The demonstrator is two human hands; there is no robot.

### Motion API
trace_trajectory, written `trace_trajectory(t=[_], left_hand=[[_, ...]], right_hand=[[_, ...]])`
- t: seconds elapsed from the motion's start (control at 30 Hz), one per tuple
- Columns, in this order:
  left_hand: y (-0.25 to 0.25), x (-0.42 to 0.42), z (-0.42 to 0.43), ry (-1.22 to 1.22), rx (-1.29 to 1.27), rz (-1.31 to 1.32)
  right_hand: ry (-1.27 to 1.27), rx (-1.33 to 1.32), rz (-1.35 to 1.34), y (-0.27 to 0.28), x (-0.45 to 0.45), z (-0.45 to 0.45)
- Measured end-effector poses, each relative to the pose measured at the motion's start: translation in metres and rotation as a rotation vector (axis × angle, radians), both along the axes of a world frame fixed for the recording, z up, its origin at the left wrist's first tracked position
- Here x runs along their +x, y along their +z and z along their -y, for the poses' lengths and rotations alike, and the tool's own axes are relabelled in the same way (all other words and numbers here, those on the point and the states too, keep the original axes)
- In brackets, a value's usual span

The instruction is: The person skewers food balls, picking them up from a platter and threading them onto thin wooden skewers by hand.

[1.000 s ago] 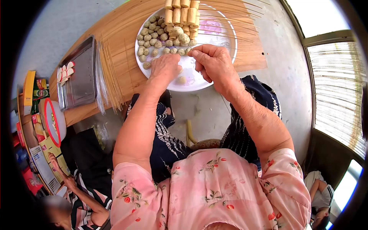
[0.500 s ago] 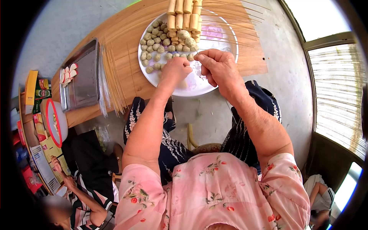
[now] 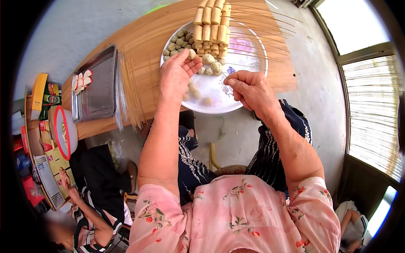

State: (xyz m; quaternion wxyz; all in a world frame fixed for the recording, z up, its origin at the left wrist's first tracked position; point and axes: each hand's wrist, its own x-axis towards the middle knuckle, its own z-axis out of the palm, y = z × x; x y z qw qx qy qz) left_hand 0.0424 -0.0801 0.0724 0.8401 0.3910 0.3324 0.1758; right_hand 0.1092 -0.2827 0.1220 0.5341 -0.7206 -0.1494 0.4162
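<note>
Between the fingertips of my left hand (image 3: 176, 75) is a greyish-green ball (image 3: 192, 54), held over the plate's left side. My right hand (image 3: 252, 90) is closed in a pinch on the end of a thin skewer (image 3: 225, 76). Two pale speckled balls are threaded on it, the nearer being the skewered ball (image 3: 216, 67). Beneath both hands lies a round white plate (image 3: 219, 105) with more loose balls (image 3: 179, 41), some of them hidden by my left hand. Stacked tan rolls on skewers (image 3: 214, 33) rest on the plate's far side, their sticks pointing right.
A metal tray (image 3: 97, 92) with red-edged white pieces (image 3: 81, 82) sits left on the wooden table (image 3: 147, 38). Bare skewers (image 3: 130, 88) lie beside it. A red-rimmed bowl (image 3: 69, 143) stands at the table's left end. Another person (image 3: 95, 215) sits at lower left.
My left hand has moved up and left and now pinches a ball. The right hand has shifted slightly down and right with the skewer. Several balls at the plate's near side appear blurred.
</note>
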Motion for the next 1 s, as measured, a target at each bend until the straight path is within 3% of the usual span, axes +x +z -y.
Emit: trace_trajectory(t=[0.6,1.0], left_hand=[[0.002,0.0,0.0,0.049,0.003,0.093],[0.007,0.0,0.017,-0.005,0.075,-0.009]], right_hand=[[0.011,0.036,0.035,-0.009,-0.013,-0.01],[-0.052,0.032,0.076,-0.01,-0.017,-0.019]])
